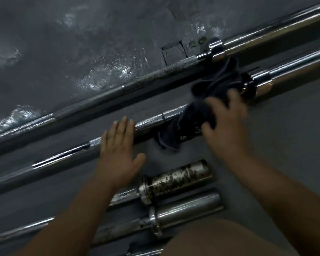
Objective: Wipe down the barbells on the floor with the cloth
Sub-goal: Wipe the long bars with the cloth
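Seen from above, several barbells lie side by side on a grey floor, running diagonally from lower left to upper right. The left hand lies flat on the shaft of the middle bar, fingers straight and together, pressing it down. Just to the right on the same shaft, a dark cloth is bunched over the bar, with loose folds trailing up toward the collar. The right hand clasps the cloth, thumb on the near side and fingers over the top. It is blurred, so the exact grip is unclear. A far bar lies beyond, its shaft rough and dull. Nearer the person lies a rusty sleeve and, beside it, a cleaner one.

Risks, as a judgement: the trailing folds could snag on the collar as the cloth slides toward it, pulling it out of the grip. The bar may roll if the flat left hand lifts off. The left hand's fingertips sit close to the cloth's path and could be bumped on a return stroke. The rusty sleeve may soil the cloth and smear the cleaner bars.
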A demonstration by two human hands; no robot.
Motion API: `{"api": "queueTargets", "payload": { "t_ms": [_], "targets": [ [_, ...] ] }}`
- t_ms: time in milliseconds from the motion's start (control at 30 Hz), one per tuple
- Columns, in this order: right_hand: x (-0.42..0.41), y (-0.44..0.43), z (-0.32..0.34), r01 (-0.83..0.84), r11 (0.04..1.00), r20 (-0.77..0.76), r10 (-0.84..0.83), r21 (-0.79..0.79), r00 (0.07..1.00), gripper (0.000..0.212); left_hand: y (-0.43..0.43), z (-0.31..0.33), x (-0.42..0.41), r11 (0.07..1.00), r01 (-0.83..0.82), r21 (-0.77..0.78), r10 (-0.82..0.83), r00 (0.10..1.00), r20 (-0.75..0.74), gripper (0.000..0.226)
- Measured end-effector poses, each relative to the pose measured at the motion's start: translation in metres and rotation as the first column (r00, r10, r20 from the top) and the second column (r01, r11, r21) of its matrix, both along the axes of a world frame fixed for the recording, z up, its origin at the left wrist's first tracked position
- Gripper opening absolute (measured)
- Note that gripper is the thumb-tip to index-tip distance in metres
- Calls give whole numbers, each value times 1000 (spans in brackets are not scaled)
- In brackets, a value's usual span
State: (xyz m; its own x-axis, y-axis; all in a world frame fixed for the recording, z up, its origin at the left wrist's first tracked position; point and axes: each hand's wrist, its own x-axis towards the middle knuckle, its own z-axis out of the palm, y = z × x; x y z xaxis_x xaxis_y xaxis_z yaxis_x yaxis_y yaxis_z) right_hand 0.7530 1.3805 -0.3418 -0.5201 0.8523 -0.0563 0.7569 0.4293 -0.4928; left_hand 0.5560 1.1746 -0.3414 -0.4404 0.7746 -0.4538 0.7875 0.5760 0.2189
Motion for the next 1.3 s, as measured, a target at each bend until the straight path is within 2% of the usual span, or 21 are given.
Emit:
{"api": "queueTargets", "payload": {
  "t_ms": [100,167,233,300,367,433,533,633,667,700,767,833,867,933,1000,1033,1100,1133,1200,1233,1300],
  "targets": [
    [-27,-50,0,-411,904,-112,399,-118,910,38,12,4,-10,1000,-21,-11,21,1000,1,96],
    [-33,-39,12,-481,867,-217,449,-128,867,38,16,7,-15,1000,-31,0,31,999,14,97],
    [-24,-7,16,-291,957,-211,283,-5,935,49,18,8,-15,1000,-27,-2,28,1000,12,96],
    [-11,27,13,3,994,-46,2,113,999,63,20,8,-11,1000,-30,-10,30,1000,-3,97],
    [-17,28,7,190,980,63,-193,54,979,75,23,9,-7,998,-46,-32,45,999,-12,100],
    [-43,-5,-4,143,990,78,-143,5,987,85,27,10,-4,997,-69,-45,69,997,-19,102],
    [-76,-54,-13,-204,979,82,202,24,976,82,30,12,-6,996,-70,-56,69,997,-17,103],
    [-65,-15,2,-384,923,-103,379,-33,920,73,28,14,-13,996,-33,-80,35,999,21,102],
    [-55,4,7,-383,923,-156,372,-41,915,71,28,12,-15,996,-31,-84,32,999,19,101],
    [-43,25,9,-298,954,-186,290,-19,939,69,30,10,-16,995,-37,-89,38,999,8,100],
    [-21,54,8,0,1000,-216,-1,-2,976,67,34,4,-15,994,-66,-85,63,997,-34,95],
    [-22,40,3,154,988,-107,-153,8,982,66,38,0,-16,994,-80,-77,75,995,-67,90],
    [-31,20,0,99,995,-73,-98,13,993,66,39,-1,-18,994,-73,-77,68,995,-69,89],
    [-56,-21,-3,-207,978,-127,201,-32,971,67,41,-1,-24,995,-63,-71,59,997,-51,87],
    [-70,-43,5,-507,856,-174,487,-98,856,67,41,2,-27,995,-75,-68,72,996,-44,85],
    [-70,-37,10,-557,826,-195,534,-87,823,68,41,3,-27,994,-75,-77,72,996,-46,87],
    [-56,-7,10,-398,917,-219,380,-42,899,69,41,2,-25,993,-65,-96,61,997,-46,90],
    [-45,13,8,-233,972,-206,224,-19,953,67,40,1,-24,994,-61,-92,57,997,-48,89],
    [-27,41,2,34,999,-168,-33,3,985,59,39,-3,-23,995,-61,-79,57,997,-55,88],
    [-28,38,-1,63,998,-128,-60,20,990,57,39,-2,-24,995,-60,-86,55,997,-53,88],
    [-45,9,-6,-57,998,-80,59,28,995,54,42,-1,-27,992,-44,-116,41,999,-30,89]
  ]
}}
